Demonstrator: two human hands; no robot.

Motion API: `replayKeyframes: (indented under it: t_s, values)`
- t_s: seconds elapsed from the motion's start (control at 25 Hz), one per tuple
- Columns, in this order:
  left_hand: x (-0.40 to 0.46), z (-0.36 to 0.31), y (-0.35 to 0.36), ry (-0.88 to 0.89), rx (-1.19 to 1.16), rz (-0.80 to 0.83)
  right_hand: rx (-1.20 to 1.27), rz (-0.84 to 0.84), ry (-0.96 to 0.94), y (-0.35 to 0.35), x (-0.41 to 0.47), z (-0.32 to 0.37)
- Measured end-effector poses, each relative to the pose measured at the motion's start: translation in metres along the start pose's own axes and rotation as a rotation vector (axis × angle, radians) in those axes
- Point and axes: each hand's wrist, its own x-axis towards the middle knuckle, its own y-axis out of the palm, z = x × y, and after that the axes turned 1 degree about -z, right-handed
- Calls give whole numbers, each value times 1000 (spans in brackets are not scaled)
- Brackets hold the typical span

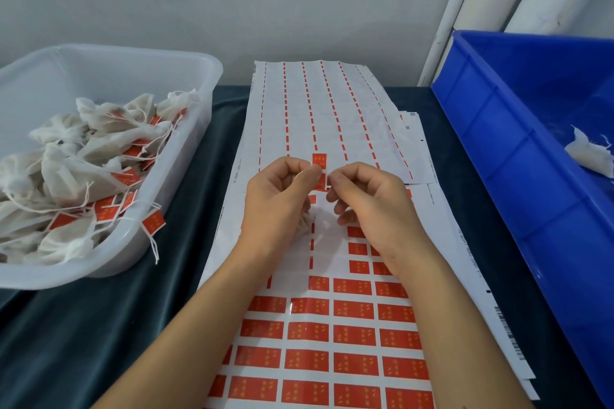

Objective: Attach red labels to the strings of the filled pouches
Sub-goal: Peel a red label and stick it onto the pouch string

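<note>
Both hands meet over the middle of the sticker sheet [332, 325]. My left hand [282, 196] pinches a red label [319, 161] that sticks up above its fingertips. A white pouch [305, 221] hangs partly hidden under that palm. My right hand [368, 199] has its thumb and forefinger curled together at the label's lower edge, apparently pinching the label or the thin string there. The string itself is too fine to make out. Rows of red labels fill the near part of the sheet.
A clear plastic tub [186, 156] on the left holds several white pouches with red labels on their strings. A blue crate [498, 149] on the right holds a white pouch [591, 153]. Used backing sheets [319, 109] lie farther back on the dark cloth [99, 325].
</note>
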Motion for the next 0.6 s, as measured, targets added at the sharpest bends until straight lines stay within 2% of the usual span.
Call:
replayKeyframes:
  t_s: [0.6]
  values:
    - [4,6,1,-10,59,-6,35,-74,-69,-1,0,1]
